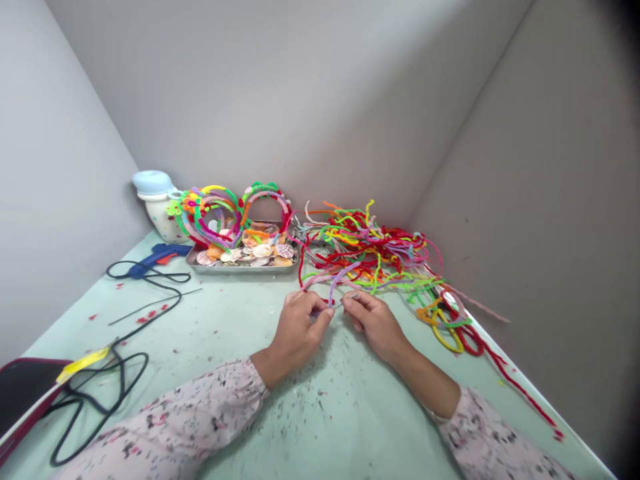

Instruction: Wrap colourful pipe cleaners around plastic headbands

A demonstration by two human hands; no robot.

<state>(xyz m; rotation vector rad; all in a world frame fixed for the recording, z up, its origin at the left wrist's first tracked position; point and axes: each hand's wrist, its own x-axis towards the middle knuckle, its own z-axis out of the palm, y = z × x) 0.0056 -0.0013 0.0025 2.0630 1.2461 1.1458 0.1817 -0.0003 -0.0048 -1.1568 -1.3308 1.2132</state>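
Note:
Above the middle of the table, my left hand [299, 328] pinches a purple pipe cleaner [341, 275] between thumb and fingers. One end of it sticks up and curves to the right. My right hand [376, 325] is close beside it, thumb and fingertips pressed together. A thin greyish piece shows between the two hands, but what the right fingers grip is too small to make out. Just beyond the hands is a tangled heap of coloured pipe cleaners [360, 237], its pink and red strands reaching close to my fingers.
A metal tray [245, 270] holds seashells [261, 251], with pipe-cleaner-wrapped headbands [267, 192] standing on it. To the left are a white cup [164, 217] with a blue lid, a blue glue gun [156, 257] and a looped black cord [120, 363]. Grey walls enclose the table's back and sides.

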